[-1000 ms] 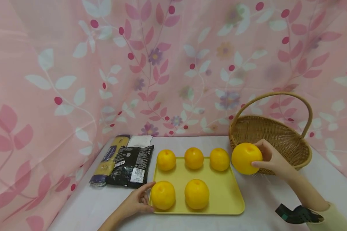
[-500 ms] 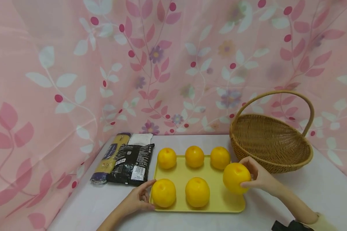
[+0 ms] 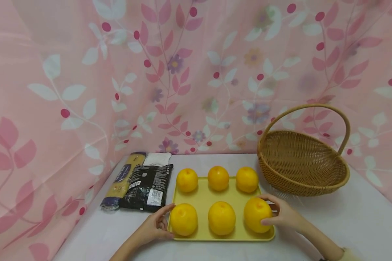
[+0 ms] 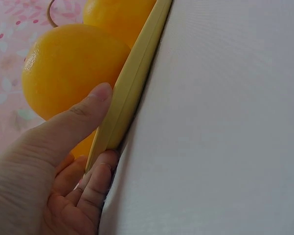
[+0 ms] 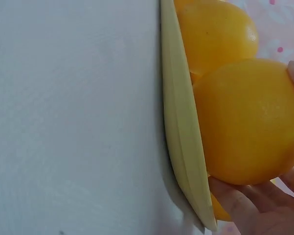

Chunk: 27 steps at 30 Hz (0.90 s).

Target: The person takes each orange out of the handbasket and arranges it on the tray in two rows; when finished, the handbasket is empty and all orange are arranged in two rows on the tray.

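Observation:
A yellow rectangular tray (image 3: 202, 199) lies on the table with oranges in two rows. My left hand (image 3: 152, 226) holds its near left corner, beside the near-left orange (image 3: 184, 219). In the left wrist view, the thumb (image 4: 100, 93) presses the tray rim and the other fingers curl at its edge. On the right, my right hand (image 3: 283, 215) grips an orange (image 3: 257, 214) at the near right corner, thumb and fingers around its side. That orange (image 5: 254, 122) sits against the rim in the right wrist view. A middle orange (image 3: 221, 218) stands between the two near ones.
Behind the tray's right side stands a wicker basket (image 3: 300, 163) with a tall handle. Left of the tray lie a black package (image 3: 147, 186), a yellow-and-purple packet (image 3: 124, 181) and a white packet (image 3: 157, 159). A pink floral curtain (image 3: 196, 72) hangs behind.
My right hand has carried its orange from beside the basket, left and down, to the tray's near right corner. My left hand stays at the tray's left corner.

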### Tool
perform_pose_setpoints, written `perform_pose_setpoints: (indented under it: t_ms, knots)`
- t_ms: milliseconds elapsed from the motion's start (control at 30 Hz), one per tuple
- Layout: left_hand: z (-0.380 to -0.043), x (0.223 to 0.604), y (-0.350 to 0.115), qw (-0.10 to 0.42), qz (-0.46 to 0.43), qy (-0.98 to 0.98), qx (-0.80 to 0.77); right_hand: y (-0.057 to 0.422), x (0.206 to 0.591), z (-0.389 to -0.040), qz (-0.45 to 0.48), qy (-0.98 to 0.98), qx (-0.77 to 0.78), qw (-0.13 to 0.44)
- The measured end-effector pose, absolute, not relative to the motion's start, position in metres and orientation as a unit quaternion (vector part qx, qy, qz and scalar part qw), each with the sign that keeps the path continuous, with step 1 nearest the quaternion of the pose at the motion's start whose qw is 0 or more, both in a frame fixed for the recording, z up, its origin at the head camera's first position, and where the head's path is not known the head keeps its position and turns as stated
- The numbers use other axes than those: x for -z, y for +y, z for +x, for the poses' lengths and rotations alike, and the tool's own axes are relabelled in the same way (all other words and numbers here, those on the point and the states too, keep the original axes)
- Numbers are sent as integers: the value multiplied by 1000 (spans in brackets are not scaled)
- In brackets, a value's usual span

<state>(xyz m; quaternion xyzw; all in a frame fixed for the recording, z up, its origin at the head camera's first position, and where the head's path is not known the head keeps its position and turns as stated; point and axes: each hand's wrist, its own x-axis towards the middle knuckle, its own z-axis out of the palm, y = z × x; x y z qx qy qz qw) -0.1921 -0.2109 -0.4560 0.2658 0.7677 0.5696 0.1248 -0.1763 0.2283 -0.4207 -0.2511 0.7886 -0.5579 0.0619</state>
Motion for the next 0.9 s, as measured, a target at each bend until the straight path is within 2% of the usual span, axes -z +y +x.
perform_pose_setpoints:
  t_ms: [467,567,733,833,900]
  knots:
    - [-194,456,-210,113,277,779,-551,229,421,-174,-298,817,490,50]
    - [-192,444,-207,125,276,782,-544,229,419,-174,-299,822,481,58]
    - [-193,426,-216,176,267,802,-505,229,415,-175,-304,824,473,69]
    - [-193,407,-226,142,283,826,-466,235,407,-176,-329,821,463,51]
    - [-193,391,-230,71,290,843,-446,241,397,-176,-352,815,458,40]
